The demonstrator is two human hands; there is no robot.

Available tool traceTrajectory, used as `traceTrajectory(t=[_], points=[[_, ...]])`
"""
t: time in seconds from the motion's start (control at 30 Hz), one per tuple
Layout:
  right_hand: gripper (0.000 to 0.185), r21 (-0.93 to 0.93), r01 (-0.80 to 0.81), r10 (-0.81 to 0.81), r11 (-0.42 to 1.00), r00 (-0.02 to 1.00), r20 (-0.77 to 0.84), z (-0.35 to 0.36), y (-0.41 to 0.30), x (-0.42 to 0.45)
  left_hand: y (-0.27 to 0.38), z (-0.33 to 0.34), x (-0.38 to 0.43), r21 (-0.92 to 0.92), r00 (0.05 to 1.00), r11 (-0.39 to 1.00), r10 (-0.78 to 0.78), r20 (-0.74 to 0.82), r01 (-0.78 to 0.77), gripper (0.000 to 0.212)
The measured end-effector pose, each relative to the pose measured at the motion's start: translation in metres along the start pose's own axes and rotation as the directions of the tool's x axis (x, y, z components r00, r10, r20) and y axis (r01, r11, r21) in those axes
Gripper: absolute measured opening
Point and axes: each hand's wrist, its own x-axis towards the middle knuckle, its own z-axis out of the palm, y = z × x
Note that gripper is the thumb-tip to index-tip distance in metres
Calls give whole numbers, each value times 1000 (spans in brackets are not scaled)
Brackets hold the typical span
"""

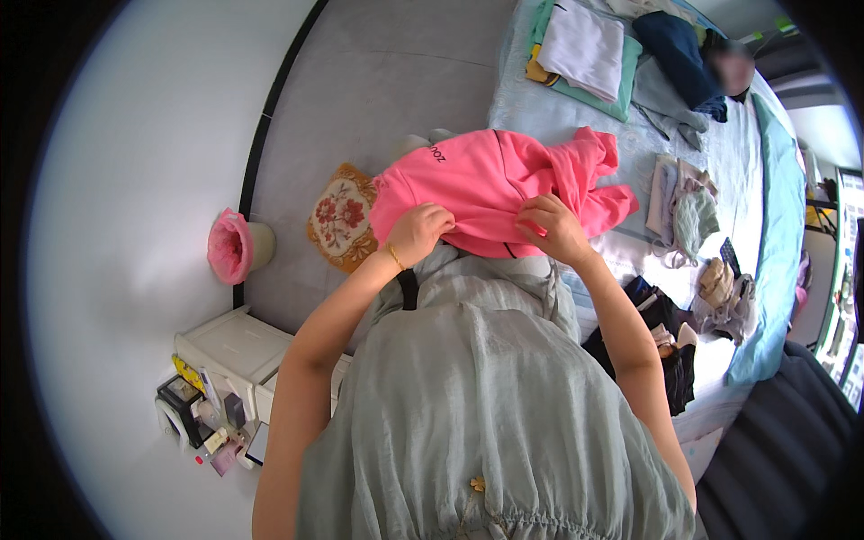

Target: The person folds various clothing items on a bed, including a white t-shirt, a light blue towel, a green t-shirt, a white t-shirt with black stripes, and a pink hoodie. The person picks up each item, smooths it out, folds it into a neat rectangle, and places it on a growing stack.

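Observation:
A pink garment (466, 169) with thin black seams and dark lettering lies across my lap, its right end bunched on the bed. My left hand (420, 231), with a gold bracelet at the wrist, pinches the garment's near side. To the right, my right hand (555, 228) has its fingers curled on the same cloth near the bunched part; the fabric at its fingertips is partly hidden. The near edge between both hands is creased.
On the bed (513, 101) lie a folded white garment (584, 50), dark blue clothing (675, 57), small folded clothes (682, 209) and a black pile (665, 364). A person's head (732, 67) shows beyond. Leftward are a floral cushion (343, 216), a pink-lined bin (262, 244) and a cluttered drawer unit (233, 344).

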Motion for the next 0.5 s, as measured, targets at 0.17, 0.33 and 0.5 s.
traceTrajectory(t=[0.17,0.33,0.5], points=[[16,83,-29,29,996,1000,4,4,-13,21,-7,-14,16,-210,961,939,-275,25,274,14],[14,424,-492,393,760,868,303,4,31,36,-20,-15,28,-310,922,869,-379,85,386,16],[11,685,-425,350,591,901,257,14,42,36,-30,-18,26,-337,892,827,-391,227,449,14]])
